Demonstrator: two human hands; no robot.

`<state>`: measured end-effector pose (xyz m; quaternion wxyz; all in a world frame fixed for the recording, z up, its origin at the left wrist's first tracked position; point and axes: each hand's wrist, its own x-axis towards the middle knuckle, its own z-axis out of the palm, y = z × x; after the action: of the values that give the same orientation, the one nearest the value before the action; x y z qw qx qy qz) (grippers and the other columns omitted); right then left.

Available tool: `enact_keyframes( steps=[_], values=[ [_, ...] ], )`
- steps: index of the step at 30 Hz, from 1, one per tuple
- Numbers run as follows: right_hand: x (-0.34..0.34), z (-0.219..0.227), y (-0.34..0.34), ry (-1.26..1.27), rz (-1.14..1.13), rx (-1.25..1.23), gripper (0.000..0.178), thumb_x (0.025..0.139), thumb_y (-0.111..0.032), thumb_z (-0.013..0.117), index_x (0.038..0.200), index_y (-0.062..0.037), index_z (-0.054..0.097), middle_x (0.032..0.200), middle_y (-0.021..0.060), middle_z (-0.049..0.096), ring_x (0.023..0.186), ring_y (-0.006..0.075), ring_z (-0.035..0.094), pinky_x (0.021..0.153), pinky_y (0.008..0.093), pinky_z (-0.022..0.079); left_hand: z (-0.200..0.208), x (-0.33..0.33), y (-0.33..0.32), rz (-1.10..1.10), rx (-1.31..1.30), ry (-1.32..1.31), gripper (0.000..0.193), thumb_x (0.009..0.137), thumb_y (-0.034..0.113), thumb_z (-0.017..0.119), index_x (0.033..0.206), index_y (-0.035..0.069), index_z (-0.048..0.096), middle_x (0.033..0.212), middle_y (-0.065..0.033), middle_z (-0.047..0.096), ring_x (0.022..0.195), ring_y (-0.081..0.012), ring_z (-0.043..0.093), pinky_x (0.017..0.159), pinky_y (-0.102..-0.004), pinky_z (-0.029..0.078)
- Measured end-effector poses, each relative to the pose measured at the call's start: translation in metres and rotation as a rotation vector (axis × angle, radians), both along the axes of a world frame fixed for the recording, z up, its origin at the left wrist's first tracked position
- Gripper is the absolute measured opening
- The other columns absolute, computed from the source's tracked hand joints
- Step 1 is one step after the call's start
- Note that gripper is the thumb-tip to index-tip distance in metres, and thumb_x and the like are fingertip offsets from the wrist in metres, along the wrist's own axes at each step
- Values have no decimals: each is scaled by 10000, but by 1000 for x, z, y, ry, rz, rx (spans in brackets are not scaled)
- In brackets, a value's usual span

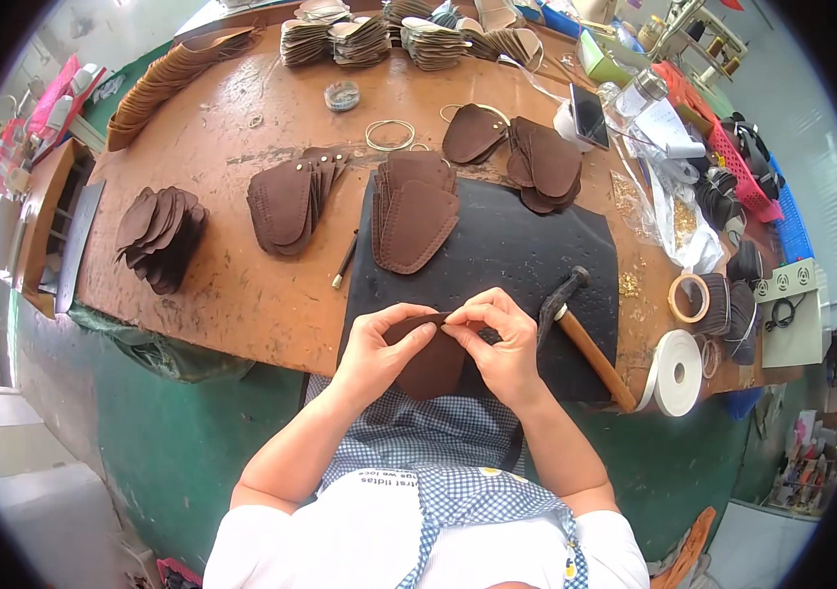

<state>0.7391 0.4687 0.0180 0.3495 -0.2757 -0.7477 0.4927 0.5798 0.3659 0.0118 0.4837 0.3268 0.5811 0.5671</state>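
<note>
A dark brown leather piece [430, 373] hangs in front of me at the near edge of the black mat [497, 236]. My left hand [374, 351] pinches its upper edge between thumb and fingers. Close beside it, my right hand [503, 348] pinches the same edge, fingertips nearly meeting those of the left. Whether something small sits between the right fingertips is too small to tell. A stack of stitched brown leather pieces [417, 221] lies just beyond my hands. To the right, a hammer [590, 353] with a wooden handle rests on the mat.
More brown leather piles lie at left [161, 236], centre-left [286, 204] and right [546, 162]. A thin dark tool [346, 259] lies left of the mat. White tape [679, 373], small gold-coloured pieces [628, 284] and a phone [589, 116] are at right. Stacked pieces [360, 41] line the back.
</note>
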Motion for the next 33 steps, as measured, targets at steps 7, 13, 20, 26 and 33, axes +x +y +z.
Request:
enact_keyframes(
  steps=[7, 13, 20, 26, 33],
  values=[
    [7, -4, -5, 41, -18, -31, 204, 805, 95, 763, 972, 4, 689, 941, 50, 650, 875, 130, 662, 792, 259, 557, 4, 5, 1, -38, 108, 244, 172, 936, 58, 696, 1096, 0, 723, 957, -51, 735, 883, -123, 679, 809, -269, 548],
    [37, -8, -22, 84, 82, -374, 188, 808, 145, 734, 934, 17, 681, 961, 59, 656, 905, 135, 663, 820, 257, 546, 10, 19, -15, -139, 171, 375, 142, 887, 4, 722, 1027, -7, 742, 926, -91, 743, 844, -149, 713, 750, -282, 566],
    [56, -21, -39, 35, 121, -487, 162, 835, 120, 729, 939, 16, 662, 943, 53, 660, 882, 117, 652, 802, 255, 542, -12, 40, -37, -124, 87, 244, 155, 888, 27, 735, 1039, -6, 751, 907, -94, 768, 826, -119, 723, 756, -261, 577],
    [32, -14, -18, -81, 116, -445, 115, 887, 43, 725, 928, -16, 636, 863, 2, 664, 817, 70, 643, 750, 227, 528, -17, 36, -22, 27, -57, -27, 137, 933, 64, 718, 1045, -6, 753, 920, -37, 748, 830, -94, 682, 774, -247, 558],
    [16, -10, -3, 22, 63, -617, 120, 880, -11, 773, 962, -14, 685, 884, 17, 708, 824, 75, 666, 764, 228, 553, -8, 30, -10, 176, -85, -278, 192, 906, 131, 761, 1058, 19, 731, 933, -37, 730, 822, -99, 669, 751, -237, 541]
  ],
)
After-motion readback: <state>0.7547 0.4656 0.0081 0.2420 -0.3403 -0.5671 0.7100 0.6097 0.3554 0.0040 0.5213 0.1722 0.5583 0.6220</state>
